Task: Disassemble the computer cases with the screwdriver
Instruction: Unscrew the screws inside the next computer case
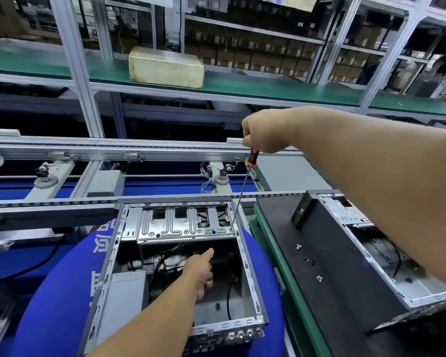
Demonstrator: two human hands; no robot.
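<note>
Reaching into an open computer case (175, 266) with a screwdriver (242, 191) held high.
The right hand (264, 132) grips the screwdriver's orange-and-black handle — its long shaft slants down to the far right corner of the case's metal drive bracket (183, 224). The left hand (201, 271) is inside the case, index finger extended, other fingers curled, holding nothing. The case lies on a blue cushion (52, 305); to its right a black panel (319, 266) carries loose screws (310, 261), beside a second case (386, 253).
</note>
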